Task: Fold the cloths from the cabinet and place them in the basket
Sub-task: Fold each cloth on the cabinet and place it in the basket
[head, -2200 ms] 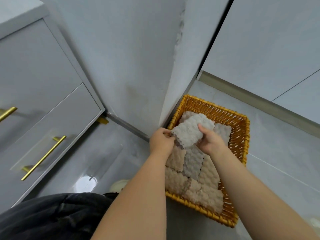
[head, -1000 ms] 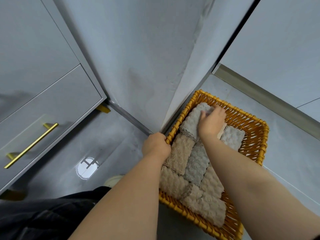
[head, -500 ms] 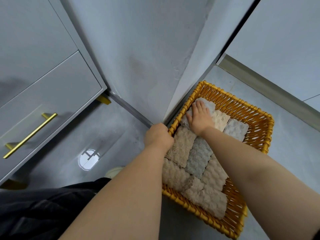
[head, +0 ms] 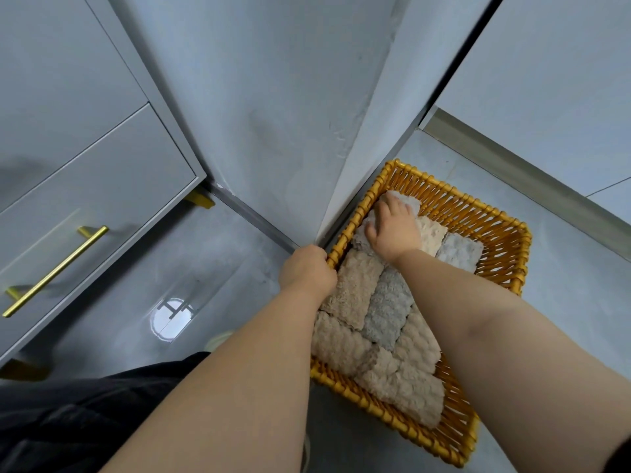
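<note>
Basket crowded into the wall corner

Right of centre, the orange basket [head: 491, 233] sits on grey floor [head: 563, 285], its left rim against the wall corner [head: 327, 213]; open floor lies right. Folded cloths [head: 386, 308] fill it. Left hand [head: 307, 271] grips the rim, fingers curled; right hand [head: 392, 230], fingers flat, has slid deeper onto the far cloth [head: 408, 203].
</note>
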`<move>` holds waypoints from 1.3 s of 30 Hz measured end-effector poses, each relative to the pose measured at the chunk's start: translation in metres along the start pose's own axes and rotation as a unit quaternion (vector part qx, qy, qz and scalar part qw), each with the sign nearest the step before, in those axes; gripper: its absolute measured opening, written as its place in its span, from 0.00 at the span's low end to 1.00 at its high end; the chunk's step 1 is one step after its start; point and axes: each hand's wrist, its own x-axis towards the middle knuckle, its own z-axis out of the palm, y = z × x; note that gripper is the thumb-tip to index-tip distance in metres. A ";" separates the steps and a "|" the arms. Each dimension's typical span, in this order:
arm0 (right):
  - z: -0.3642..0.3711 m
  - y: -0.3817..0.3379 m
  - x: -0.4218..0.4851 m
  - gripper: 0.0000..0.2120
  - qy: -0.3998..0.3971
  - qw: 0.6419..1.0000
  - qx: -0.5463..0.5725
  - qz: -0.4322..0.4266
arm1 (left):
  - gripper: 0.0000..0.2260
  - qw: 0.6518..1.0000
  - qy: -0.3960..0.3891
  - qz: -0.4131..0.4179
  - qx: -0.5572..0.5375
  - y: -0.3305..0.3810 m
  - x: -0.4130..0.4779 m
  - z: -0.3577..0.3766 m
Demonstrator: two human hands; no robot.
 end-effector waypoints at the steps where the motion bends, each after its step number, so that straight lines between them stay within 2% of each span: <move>1: -0.004 -0.001 -0.001 0.24 0.040 0.999 -0.018 0.004 | 0.09 1.000 0.000 0.007 -0.002 0.000 -0.001 0.000; 3: -0.010 -0.003 0.000 0.22 0.056 0.997 -0.031 0.049 | 0.06 1.000 -0.002 0.015 -0.003 -0.001 -0.003 -0.001; 5: -0.013 -0.006 0.000 0.24 0.009 0.996 -0.034 0.081 | 0.09 1.000 -0.010 0.018 -0.001 -0.002 -0.004 -0.003; 8: -0.018 -0.012 -0.004 0.25 -0.018 0.997 -0.042 0.060 | 0.08 1.000 -0.017 0.026 0.000 -0.002 -0.005 -0.006; 11: -0.029 -0.022 -0.015 0.23 0.004 0.999 -0.026 0.043 | 0.14 0.999 -0.013 0.034 -0.008 -0.002 -0.008 -0.013; 17: -0.055 -0.044 -0.044 0.13 0.017 0.999 0.029 0.016 | 0.13 0.998 -0.042 0.044 -0.013 0.000 -0.018 -0.026; 23: -0.088 -0.073 -0.069 0.13 0.050 0.996 0.054 -0.047 | 0.12 0.995 -0.039 0.081 0.052 0.012 -0.043 -0.050; 27: -0.118 -0.093 -0.077 0.14 0.078 0.990 0.085 -0.076 | 0.09 0.971 -0.057 0.111 0.203 0.024 -0.066 -0.081; 32: -0.155 -0.120 -0.081 0.11 0.108 0.986 0.101 -0.074 | 0.11 0.948 -0.001 0.100 0.301 0.017 -0.094 -0.140; 35: -0.170 -0.134 -0.086 0.13 0.111 0.988 0.094 -0.054 | 0.10 0.946 0.038 0.075 0.314 -0.002 -0.107 -0.174; 39: -0.186 -0.171 -0.095 0.12 0.145 0.978 0.120 -0.089 | 0.11 0.947 0.079 0.062 0.305 -0.024 -0.120 -0.210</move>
